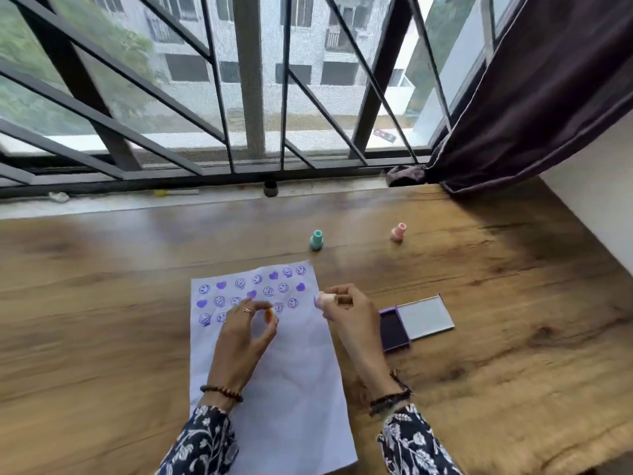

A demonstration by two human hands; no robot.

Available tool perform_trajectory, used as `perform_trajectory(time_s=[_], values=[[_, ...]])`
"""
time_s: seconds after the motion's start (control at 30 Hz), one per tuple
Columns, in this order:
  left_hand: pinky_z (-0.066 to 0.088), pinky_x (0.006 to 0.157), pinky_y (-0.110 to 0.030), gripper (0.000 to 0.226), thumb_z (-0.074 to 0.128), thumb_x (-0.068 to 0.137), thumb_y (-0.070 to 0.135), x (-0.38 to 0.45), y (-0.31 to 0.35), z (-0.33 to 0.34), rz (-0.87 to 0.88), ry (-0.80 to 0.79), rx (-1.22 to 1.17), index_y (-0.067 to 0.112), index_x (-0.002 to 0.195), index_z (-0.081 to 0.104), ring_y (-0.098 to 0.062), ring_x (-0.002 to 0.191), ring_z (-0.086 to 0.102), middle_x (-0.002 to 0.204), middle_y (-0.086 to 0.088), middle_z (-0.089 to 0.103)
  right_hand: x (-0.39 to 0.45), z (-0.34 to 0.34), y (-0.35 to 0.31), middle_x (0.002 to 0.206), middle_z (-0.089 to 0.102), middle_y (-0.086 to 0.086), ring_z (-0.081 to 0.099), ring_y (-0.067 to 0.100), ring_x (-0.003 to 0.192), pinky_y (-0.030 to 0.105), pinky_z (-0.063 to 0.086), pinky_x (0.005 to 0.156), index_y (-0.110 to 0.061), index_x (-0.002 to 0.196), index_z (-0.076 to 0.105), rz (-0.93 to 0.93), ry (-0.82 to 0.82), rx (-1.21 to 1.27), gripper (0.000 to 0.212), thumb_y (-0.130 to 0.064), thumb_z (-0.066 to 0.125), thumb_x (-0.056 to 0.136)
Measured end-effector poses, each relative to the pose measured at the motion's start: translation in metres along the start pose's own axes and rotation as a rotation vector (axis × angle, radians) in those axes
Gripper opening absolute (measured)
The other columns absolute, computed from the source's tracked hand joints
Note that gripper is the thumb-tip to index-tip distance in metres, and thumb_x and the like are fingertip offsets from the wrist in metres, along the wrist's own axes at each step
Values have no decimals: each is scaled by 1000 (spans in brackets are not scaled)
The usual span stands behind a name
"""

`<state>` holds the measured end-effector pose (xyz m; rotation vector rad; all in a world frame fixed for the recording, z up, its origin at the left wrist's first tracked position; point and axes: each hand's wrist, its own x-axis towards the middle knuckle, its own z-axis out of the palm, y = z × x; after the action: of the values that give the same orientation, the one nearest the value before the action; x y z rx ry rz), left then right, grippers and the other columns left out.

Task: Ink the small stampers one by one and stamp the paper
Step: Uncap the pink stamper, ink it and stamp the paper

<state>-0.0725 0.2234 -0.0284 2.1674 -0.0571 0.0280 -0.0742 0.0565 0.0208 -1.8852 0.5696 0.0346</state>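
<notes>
A white paper (291, 389) lies on the wooden table, its upper part covered with purple smiley and heart prints. My left hand (245, 332) hovers over the paper and pinches a small yellow-orange piece, perhaps a stamper cap, between thumb and fingers. My right hand (346, 311) holds a small pale pink stamper (324, 298) on its side at the paper's right edge. An open purple ink pad (394, 329) with its silvery lid (426, 317) folded out lies just right of my right hand. A teal stamper (317, 240) and a pink stamper (398, 232) stand farther back.
The wooden table (102, 320) ends at a window sill (137, 200) with dark metal bars. A small dark cap (270, 188) and a yellow marker (174, 192) rest on the sill. A dark purple curtain (531, 114) hangs over the table's back right corner beside a white wall.
</notes>
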Motion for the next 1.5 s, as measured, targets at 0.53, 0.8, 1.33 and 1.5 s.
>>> perform_trajectory(time_s=[0.53,0.8,1.33,1.5], values=[[29,98,-14,25,70,76,9,1,-19,4,-10,32,-96,19,97,60,-9,120,44,108,10,61,26,44,-7,96,62,12,60,30,85,33,41,68,-6,90,55,-358,-13,-811,11,-13,46,89],[33,100,-22,24,70,76,13,3,-18,3,-48,43,-126,18,97,61,-4,120,42,109,11,61,61,40,-43,89,71,22,67,31,81,28,52,66,5,83,67,-98,-347,-906,17,-2,63,68],[52,61,-12,18,62,80,5,-3,34,-11,-371,-211,-906,19,79,73,-3,71,67,74,5,74,-28,-22,-20,90,73,10,67,16,81,15,56,68,-3,101,68,78,-278,249,22,-7,68,79],[53,62,-12,15,65,76,7,-13,44,-9,-327,-237,-931,19,75,75,-5,74,69,72,6,76,-45,-28,-20,92,72,14,66,16,82,15,56,68,-2,98,69,-1,-236,297,21,-2,69,76]])
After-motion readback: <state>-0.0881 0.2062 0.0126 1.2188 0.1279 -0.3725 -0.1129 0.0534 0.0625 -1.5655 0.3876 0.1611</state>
